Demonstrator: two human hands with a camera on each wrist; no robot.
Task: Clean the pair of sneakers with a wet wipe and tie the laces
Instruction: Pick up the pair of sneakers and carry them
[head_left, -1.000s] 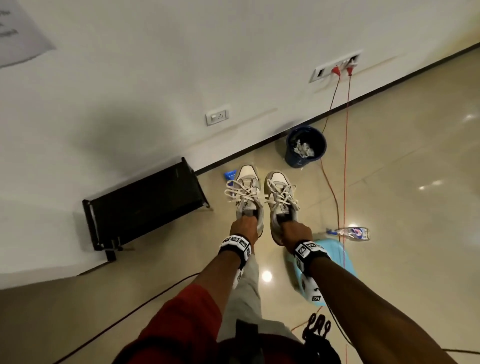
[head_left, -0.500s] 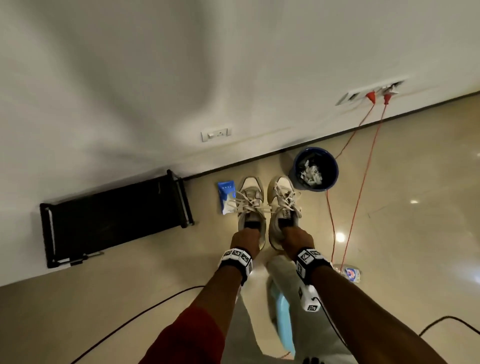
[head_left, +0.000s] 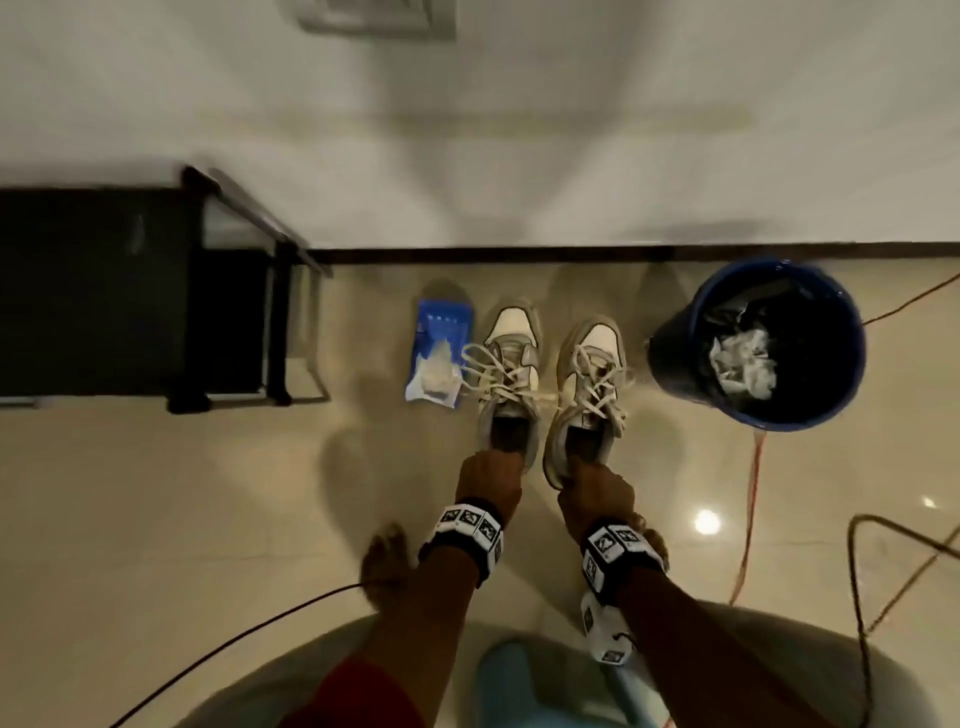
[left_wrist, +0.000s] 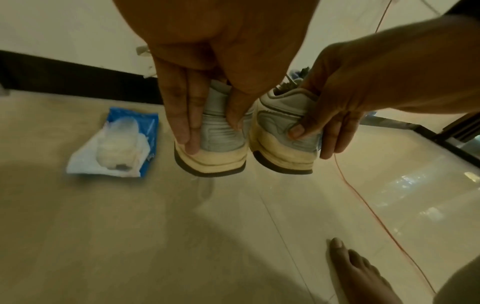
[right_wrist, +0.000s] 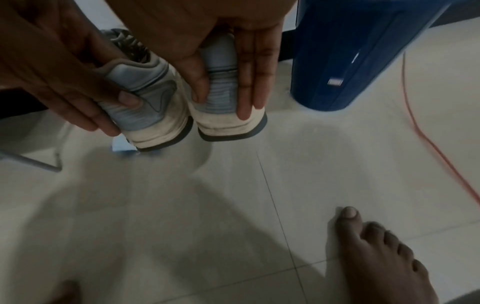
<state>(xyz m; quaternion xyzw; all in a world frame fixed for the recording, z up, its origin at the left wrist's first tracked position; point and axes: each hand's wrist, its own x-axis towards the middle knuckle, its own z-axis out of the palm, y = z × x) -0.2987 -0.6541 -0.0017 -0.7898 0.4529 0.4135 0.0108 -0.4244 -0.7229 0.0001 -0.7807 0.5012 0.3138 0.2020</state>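
Two grey-and-white sneakers with loose, untied laces hang toes away from me, side by side, low over the floor. My left hand (head_left: 491, 467) pinches the heel of the left sneaker (head_left: 511, 364), thumb against fingers (left_wrist: 185, 133), seen close on the left sneaker (left_wrist: 223, 144). The heel of the right sneaker (head_left: 589, 384) is gripped the same way by my right hand (head_left: 597, 480), shown on the right sneaker (right_wrist: 223, 98). I cannot tell whether the soles touch the tiles. An open blue wet wipe pack (head_left: 439, 358) lies just left of the left sneaker, a wipe sticking out.
A blue bin (head_left: 769, 343) with crumpled wipes stands right of the sneakers. A black rack (head_left: 130, 296) sits at left against the wall. An orange cable (head_left: 750, 509) and black cables run over the tiles. My bare feet (right_wrist: 376, 257) stand behind the sneakers.
Both hands have carried the sneakers forward and down, into the gap between the wipe pack and the bin. My view has tilted down toward the floor.
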